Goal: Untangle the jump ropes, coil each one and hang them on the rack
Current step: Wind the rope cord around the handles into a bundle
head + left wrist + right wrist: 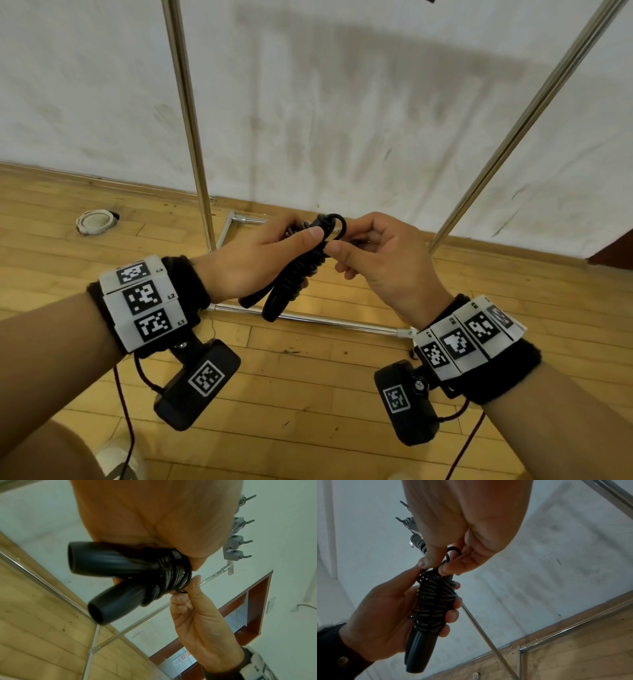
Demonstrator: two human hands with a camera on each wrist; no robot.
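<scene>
both hands on black jump rope (301, 270): left hand (253, 260) grips coiled bundle, right hand (373, 253) pinches, seemingly, end loop.

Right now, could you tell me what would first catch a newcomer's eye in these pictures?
A black jump rope, wound tightly round its two handles, sits mid-frame in the left hand, while the right hand pinches a small loop at its top. Behind stands a chrome rack against a scuffed white wall.
</scene>
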